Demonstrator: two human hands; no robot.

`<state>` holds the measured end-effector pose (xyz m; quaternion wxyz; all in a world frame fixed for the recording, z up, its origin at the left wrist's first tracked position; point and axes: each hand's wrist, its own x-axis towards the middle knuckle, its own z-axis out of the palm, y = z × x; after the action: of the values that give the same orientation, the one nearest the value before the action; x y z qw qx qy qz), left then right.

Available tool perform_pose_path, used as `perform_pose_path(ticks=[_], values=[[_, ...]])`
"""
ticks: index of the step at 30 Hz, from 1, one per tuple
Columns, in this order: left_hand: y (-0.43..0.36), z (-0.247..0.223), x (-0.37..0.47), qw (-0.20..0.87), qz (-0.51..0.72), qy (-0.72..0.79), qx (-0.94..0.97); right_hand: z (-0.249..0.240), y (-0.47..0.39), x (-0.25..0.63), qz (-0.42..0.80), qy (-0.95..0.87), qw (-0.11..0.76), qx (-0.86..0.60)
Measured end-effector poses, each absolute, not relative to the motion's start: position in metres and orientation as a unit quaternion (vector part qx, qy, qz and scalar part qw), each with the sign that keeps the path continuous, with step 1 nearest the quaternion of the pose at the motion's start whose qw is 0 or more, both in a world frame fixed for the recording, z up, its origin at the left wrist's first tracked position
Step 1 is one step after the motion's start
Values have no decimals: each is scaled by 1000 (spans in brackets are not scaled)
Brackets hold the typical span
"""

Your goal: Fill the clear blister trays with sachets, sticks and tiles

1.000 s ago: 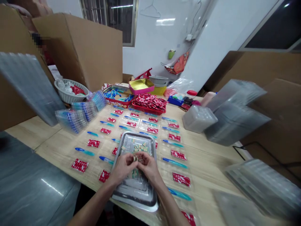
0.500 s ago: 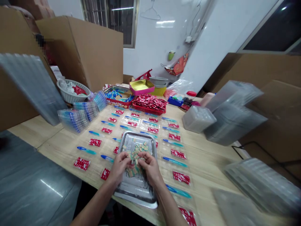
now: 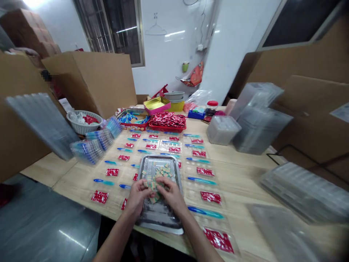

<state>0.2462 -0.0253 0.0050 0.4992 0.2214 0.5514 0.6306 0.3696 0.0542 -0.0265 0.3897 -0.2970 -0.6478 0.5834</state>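
A metal tray (image 3: pixel 160 218) lies on the table in front of me, with a heap of small pale green and tan striped square pieces (image 3: pixel 163 170) in it. Over the heap, my left hand (image 3: pixel 138 196) is closed, with striped pieces at its thumb and fingertips. My right hand (image 3: pixel 171 194) is closed beside it, its fingertips bent down at the heap and hiding what they grip. Around the tray stand rows of clear plastic trays, holding blue pens (image 3: pixel 201 181) and red patterned packets (image 3: pixel 211 197). The metal tray covers part of some of them.
Behind the rows stand a red basket (image 3: pixel 167 128) of red packets and a tin (image 3: pixel 133 126) of blue pens. Stacked clear trays stand at left (image 3: pixel 88 149) and right (image 3: pixel 302 189). Clear plastic boxes (image 3: pixel 223 130) are at back right; a large cardboard box (image 3: pixel 106 83) stands behind.
The camera view has turned, so the back of the table appears further left. Both hands stay over the tray; the right fingers have moved closer to the left ones.
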Motion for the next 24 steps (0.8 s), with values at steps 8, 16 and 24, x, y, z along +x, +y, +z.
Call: perform_pose_path(ticks=[8, 16, 24], values=[[-32, 2, 250, 521, 597, 571, 215, -21, 47, 371, 602, -683, 322, -259], [-20, 2, 251, 538, 601, 567, 166, -19, 48, 374, 521, -748, 326, -250], [-8, 4, 238, 522, 637, 558, 100, -21, 50, 380, 477, -748, 386, -254]])
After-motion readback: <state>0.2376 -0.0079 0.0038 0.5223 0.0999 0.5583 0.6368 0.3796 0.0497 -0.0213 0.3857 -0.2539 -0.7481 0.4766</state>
